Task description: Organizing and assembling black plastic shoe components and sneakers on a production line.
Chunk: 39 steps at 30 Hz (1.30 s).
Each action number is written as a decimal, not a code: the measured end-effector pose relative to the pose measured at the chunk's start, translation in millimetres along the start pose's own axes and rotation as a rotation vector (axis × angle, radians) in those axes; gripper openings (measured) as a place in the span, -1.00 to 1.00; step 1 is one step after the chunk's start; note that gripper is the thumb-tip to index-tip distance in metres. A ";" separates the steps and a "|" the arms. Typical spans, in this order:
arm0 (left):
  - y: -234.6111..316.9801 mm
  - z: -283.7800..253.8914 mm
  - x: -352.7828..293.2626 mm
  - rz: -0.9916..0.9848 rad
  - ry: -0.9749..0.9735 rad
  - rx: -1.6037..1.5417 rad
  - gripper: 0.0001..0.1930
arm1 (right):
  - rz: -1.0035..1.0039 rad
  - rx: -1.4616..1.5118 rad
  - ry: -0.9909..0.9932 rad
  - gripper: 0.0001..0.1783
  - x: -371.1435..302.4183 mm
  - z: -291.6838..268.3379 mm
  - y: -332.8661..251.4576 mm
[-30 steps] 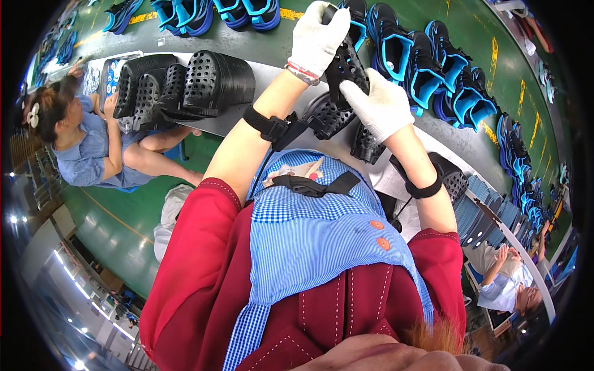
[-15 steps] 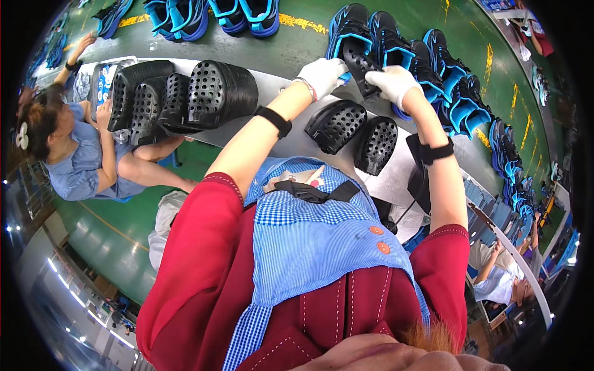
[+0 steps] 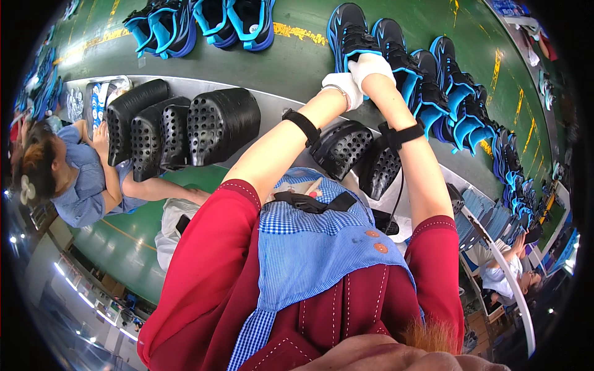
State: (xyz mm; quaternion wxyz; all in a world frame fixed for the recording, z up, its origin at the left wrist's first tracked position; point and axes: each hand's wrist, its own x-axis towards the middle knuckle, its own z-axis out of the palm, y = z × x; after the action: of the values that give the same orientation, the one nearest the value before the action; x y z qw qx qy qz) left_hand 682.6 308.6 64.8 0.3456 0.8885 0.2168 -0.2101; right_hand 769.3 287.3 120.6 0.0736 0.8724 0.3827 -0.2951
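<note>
Both my hands wear white gloves and meet at the opening of a black sneaker with blue trim (image 3: 351, 32). My left hand (image 3: 344, 88) is curled closed at the shoe's heel end, seemingly gripping it. Just above and touching it, my right hand (image 3: 372, 68) presses at the collar, its fingertips hidden. The black perforated shoe insert seen before is out of sight behind the hands. Two black perforated toe-shaped forms, a left one (image 3: 344, 148) and a right one (image 3: 382, 168), sit on the table edge beneath my forearms.
More black perforated forms (image 3: 213, 127) stand to the left. Sneakers line the green surface, some at far left (image 3: 167, 28), others in a row at right (image 3: 455, 93). A seated co-worker (image 3: 80, 167) is at the left. Stacked blue-grey sheets (image 3: 486, 213) stand at right.
My right hand has moved left with the perforated insert to the sneaker's opening, and the insert is now hidden. My left hand has come down beside it. The view has shifted slightly.
</note>
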 end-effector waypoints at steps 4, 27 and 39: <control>-0.7 6.0 9.5 0.010 0.059 -0.036 -0.68 | 0.007 0.054 0.006 -0.52 22.0 7.3 1.3; -13.1 -27.7 -55.0 -0.051 0.225 0.240 -0.56 | -0.237 0.258 0.217 -0.35 -246.9 47.7 121.4; 44.0 -4.9 -108.2 0.165 0.793 0.234 -0.60 | -0.306 0.336 0.342 -0.35 -267.8 95.9 141.4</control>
State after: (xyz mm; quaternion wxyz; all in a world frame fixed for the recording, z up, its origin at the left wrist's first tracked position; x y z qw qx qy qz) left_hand 618.6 256.7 147.7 0.1477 0.9482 0.2358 0.1533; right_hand 683.2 -12.3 181.6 -0.1830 0.8414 0.4627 -0.2108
